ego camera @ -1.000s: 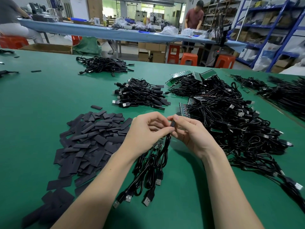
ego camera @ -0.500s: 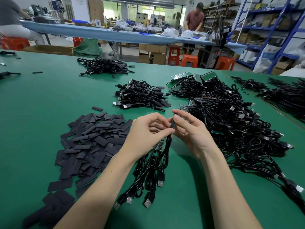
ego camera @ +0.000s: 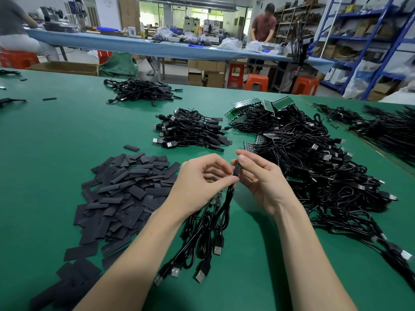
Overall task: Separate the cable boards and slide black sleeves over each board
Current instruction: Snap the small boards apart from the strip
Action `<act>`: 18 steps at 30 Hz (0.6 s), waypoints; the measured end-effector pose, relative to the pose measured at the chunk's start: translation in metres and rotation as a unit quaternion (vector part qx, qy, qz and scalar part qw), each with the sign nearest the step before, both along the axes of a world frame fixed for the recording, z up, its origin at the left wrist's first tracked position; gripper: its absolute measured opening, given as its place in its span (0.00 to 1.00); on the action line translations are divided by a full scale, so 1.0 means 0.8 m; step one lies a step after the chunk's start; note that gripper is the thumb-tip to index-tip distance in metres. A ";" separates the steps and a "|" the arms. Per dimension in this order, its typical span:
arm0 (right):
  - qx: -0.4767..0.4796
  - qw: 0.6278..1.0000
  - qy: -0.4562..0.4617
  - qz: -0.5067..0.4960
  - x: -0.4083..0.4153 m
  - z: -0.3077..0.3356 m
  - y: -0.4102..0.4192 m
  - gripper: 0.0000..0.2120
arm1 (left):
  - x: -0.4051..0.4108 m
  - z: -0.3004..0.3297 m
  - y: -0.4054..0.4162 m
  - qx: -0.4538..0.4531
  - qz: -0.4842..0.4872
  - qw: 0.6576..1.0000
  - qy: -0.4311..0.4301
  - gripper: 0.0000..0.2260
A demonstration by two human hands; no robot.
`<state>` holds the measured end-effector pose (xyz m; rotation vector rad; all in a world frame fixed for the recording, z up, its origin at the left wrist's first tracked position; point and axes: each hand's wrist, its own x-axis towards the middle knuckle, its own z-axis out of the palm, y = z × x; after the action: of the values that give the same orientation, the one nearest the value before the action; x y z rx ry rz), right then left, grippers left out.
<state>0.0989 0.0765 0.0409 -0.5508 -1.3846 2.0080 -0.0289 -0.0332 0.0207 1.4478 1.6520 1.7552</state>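
Above the green table, my left hand (ego camera: 202, 182) pinches the top of a black USB cable (ego camera: 221, 212) just below a black sleeve (ego camera: 236, 170). My right hand (ego camera: 260, 178) pinches that sleeve, which stands upright on the cable's end; the board inside it is hidden. Several more cables with small green boards (ego camera: 216, 198) hang from under my left hand, their USB plugs (ego camera: 201, 274) lying on the table. A heap of flat black sleeves (ego camera: 125, 194) lies to the left.
A pile of sleeved cables (ego camera: 190, 131) lies behind my hands. A large tangle of cables with joined green boards (ego camera: 314, 167) fills the right side. Another cable pile (ego camera: 141, 90) sits far back. People work at a blue table (ego camera: 134, 44) beyond.
My hands have stayed in nearly the same place; the right fingers have shifted slightly on the sleeve. The camera view has tilted a little.
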 end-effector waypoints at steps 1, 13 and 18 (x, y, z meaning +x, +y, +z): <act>0.001 1.000 0.000 -0.001 0.000 0.000 0.000 0.08 | 0.000 0.000 0.000 -0.001 0.001 1.000 0.004 0.08; 0.002 1.000 0.005 -0.017 0.000 0.001 0.000 0.07 | 0.002 0.002 -0.001 -0.001 0.014 0.999 0.030 0.07; 0.009 0.999 0.023 0.030 0.004 0.003 0.000 0.10 | 0.001 0.001 -0.001 0.008 0.017 1.000 0.012 0.07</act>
<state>0.1018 0.0764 0.0430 -0.4577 -1.4056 2.0407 -0.0280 -0.0338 0.0216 1.4623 1.6881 1.7802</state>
